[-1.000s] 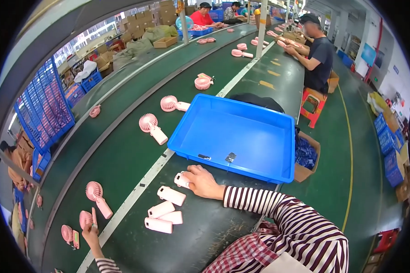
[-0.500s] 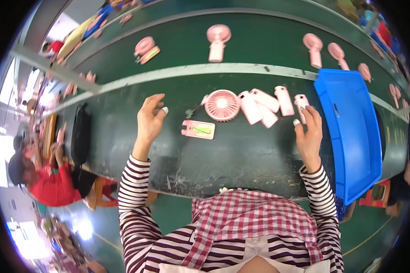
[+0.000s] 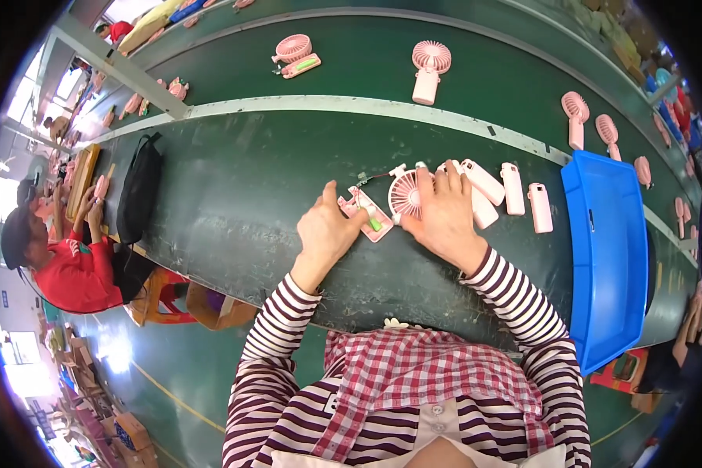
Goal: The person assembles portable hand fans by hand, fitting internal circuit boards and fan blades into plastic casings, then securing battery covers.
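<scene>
**Both hands on an opened pink fan**

The left hand (image 3: 325, 232) rests on the green worktop (image 3: 234, 195), fingers curled and thumb reaching right to press the open handle (image 3: 364, 213) of a small pink fan, where a green part shows inside. The right hand (image 3: 443, 212) lies spread and flat, palm down, over the fan head (image 3: 405, 194), its fingertips pointing away from the person. Head and handle lie touching, in the middle of the worktop just in front of the person. Thin wires seem to run from the head's upper left, though they are too fine to tell for sure.

Just right of the right hand, three white-pink casings (image 3: 512, 189) lie side by side, one partly under the fingers. A blue tray (image 3: 608, 257) sits beyond them at the worktop's right end. On the belt (image 3: 351, 62) behind the pale dividing strip, a finished fan (image 3: 428, 69) lies well apart. A black bag (image 3: 138, 187) sits at the left.
</scene>
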